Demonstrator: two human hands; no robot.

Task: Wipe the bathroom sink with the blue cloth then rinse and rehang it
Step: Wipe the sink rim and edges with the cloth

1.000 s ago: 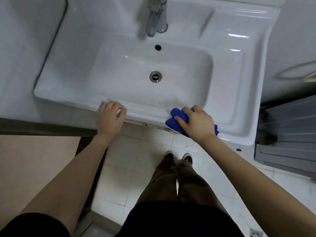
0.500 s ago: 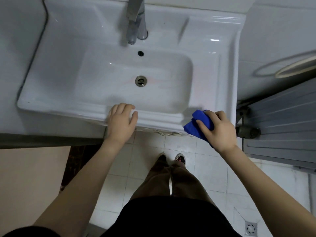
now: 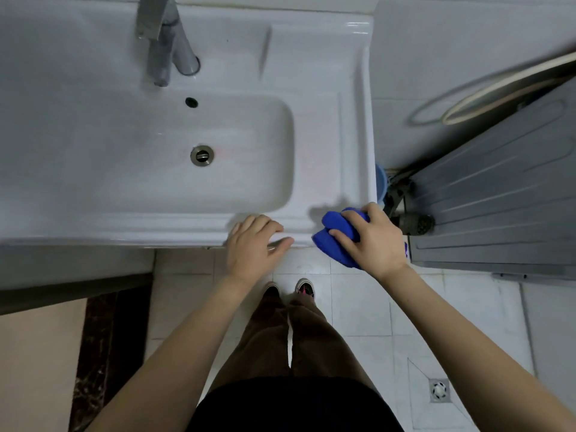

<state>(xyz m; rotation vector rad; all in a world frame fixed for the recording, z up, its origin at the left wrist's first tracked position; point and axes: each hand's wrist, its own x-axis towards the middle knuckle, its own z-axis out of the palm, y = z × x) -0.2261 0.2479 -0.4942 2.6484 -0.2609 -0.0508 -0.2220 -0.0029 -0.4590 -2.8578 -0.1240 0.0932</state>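
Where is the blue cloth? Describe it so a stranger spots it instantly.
Start at the white sink; follow its front rim to the right corner. There the right hand grips the blue cloth, bunched on the edge. Deep blue and crumpled, it stands out; the left hand beside it holds nothing.

A: How much of the cloth (image 3: pixel 335 236) shows?
B: Only its left part. The right hand (image 3: pixel 374 241) covers the rest, so I can't tell how it meets the corner of the sink (image 3: pixel 355 104).
A: And the sink itself?
B: Cut off at the left edge. The tap (image 3: pixel 165 42) loses its top at the upper edge.
A: The blue thing (image 3: pixel 381 182) beside it?
B: Mostly behind the rim, so I can't tell what it is. The hose (image 3: pixel 514 83) is blurred and runs off the right.
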